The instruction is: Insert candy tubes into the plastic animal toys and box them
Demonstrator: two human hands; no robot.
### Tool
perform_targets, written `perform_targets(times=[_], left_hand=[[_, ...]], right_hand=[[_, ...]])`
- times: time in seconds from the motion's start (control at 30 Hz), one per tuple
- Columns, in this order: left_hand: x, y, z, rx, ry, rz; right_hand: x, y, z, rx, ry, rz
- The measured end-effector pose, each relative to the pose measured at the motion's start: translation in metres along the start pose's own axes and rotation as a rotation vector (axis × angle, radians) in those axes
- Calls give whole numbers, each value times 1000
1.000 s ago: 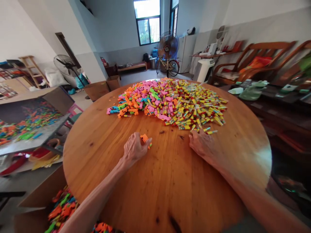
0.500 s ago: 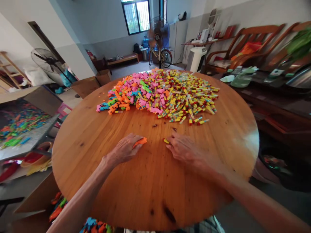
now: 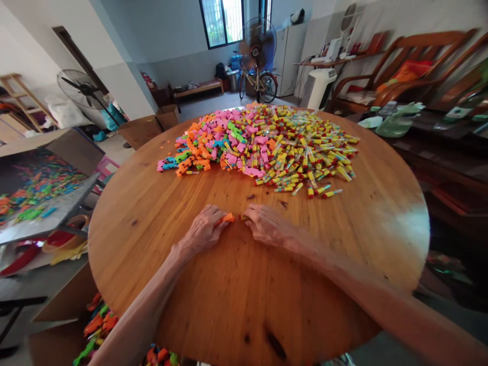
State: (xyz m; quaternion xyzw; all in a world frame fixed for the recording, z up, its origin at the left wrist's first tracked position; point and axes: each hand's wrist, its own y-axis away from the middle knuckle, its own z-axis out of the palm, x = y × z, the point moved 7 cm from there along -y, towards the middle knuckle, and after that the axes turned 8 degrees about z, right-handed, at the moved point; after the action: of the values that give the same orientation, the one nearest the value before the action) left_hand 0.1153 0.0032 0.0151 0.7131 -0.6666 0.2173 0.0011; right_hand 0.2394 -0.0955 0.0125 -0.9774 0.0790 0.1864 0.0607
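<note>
My left hand [image 3: 206,226] is closed round a small orange plastic piece [image 3: 227,218], whose end sticks out toward the right. Pinched in my right hand [image 3: 263,223] is a small tube with a yellow and red end [image 3: 243,217]; most of it is hidden by the fingers. The two ends face each other across a narrow gap, just above the wooden table [image 3: 229,295]. Farther back lies a heap of pink, orange, green and blue plastic pieces [image 3: 213,140]. Against its right side spreads a pile of clear tubes with yellow and red ends [image 3: 305,152].
Cardboard boxes of coloured pieces stand at the lower left [image 3: 57,310] and on a side table at left [image 3: 46,188]. A standing fan [image 3: 256,48] is behind the table. To the right are a dark bench with bottles [image 3: 400,119] and a wooden chair [image 3: 412,66].
My right hand has moved left, bringing the tube close to the orange piece. My left hand stays nearly in place. The whole view has shifted slightly.
</note>
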Motion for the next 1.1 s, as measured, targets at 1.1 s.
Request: perform_targets(times=[1.1], left_hand=[[-26, 18, -29, 22, 39, -209]], right_hand=[[-47, -39, -93, 296, -417, -77]])
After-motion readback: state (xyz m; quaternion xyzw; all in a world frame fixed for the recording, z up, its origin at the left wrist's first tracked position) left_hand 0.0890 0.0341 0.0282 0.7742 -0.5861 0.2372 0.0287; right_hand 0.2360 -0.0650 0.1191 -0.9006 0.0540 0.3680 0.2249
